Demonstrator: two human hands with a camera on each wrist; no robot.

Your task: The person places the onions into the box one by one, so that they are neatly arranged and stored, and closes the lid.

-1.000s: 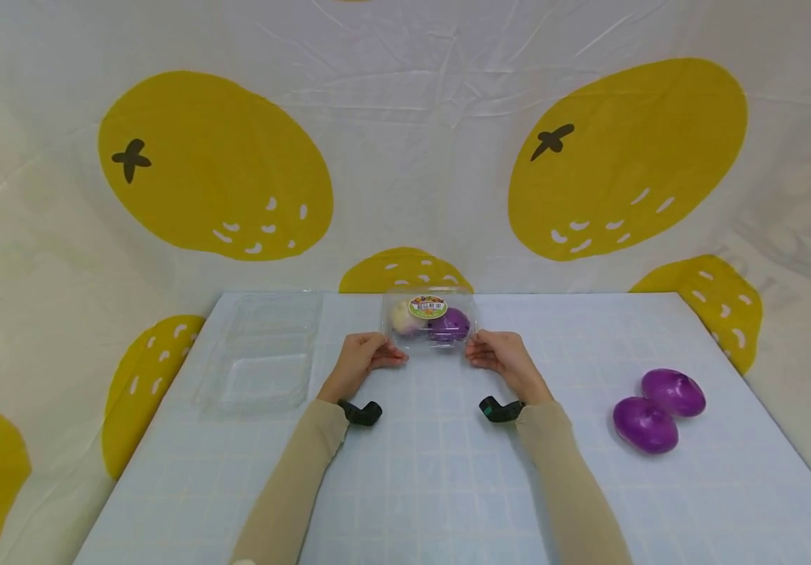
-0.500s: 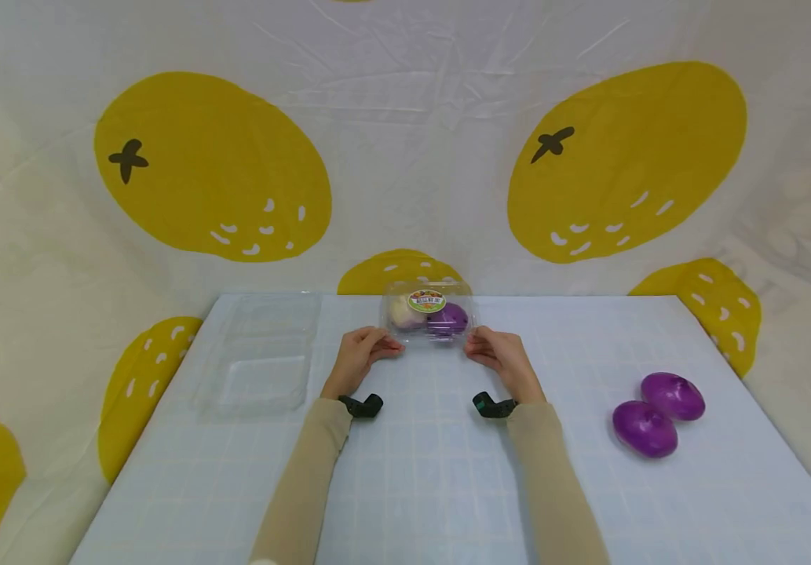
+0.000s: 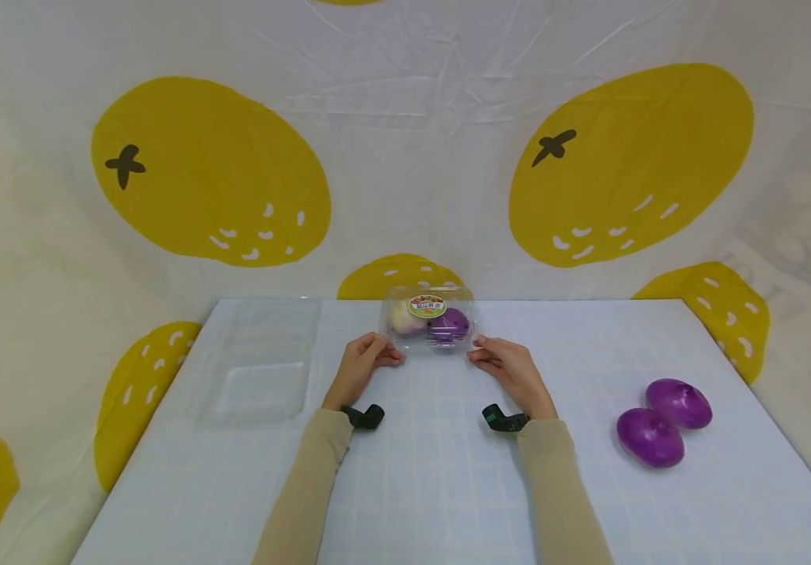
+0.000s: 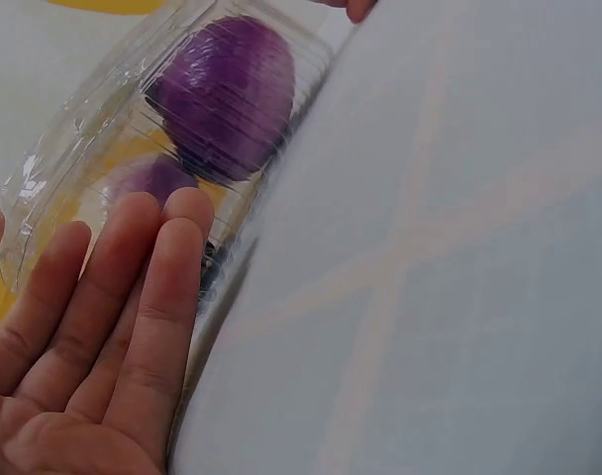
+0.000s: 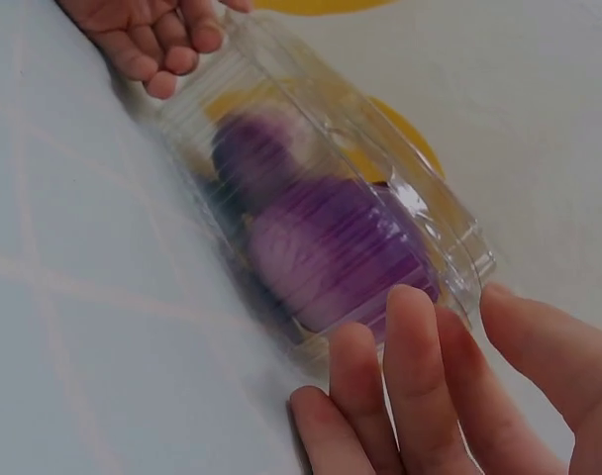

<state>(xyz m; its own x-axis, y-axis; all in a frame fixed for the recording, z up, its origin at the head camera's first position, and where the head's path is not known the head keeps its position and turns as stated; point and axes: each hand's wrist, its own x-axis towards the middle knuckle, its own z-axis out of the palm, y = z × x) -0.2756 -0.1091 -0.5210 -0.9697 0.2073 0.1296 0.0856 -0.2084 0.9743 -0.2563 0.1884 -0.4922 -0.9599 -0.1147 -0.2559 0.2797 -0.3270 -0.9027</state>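
Note:
A clear plastic clamshell box [image 3: 428, 318] with an oval fruit label stands at the back edge of the table. Inside lie a shiny purple onion-like vegetable [image 3: 450, 324] and a cream one tinged with purple [image 3: 407, 319]. At the box's front left corner is my left hand [image 3: 359, 367], its fingers extended and its thumb apart from them in the left wrist view. My right hand [image 3: 513, 375] is by the front right corner, with a gap between thumb and fingers in the right wrist view. Whether any fingertip touches the plastic I cannot tell.
Another clear plastic clamshell [image 3: 257, 369] lies with its lid up at the left of the table. Two purple onion-like vegetables [image 3: 651, 437] rest side by side at the right. Behind the table hangs a white cloth [image 3: 419, 173] printed with yellow fruit.
The box sits slightly lower than half a second ago. The right hand has shifted a little outward and its thumb and fingers have parted. The left hand is nearly unmoved.

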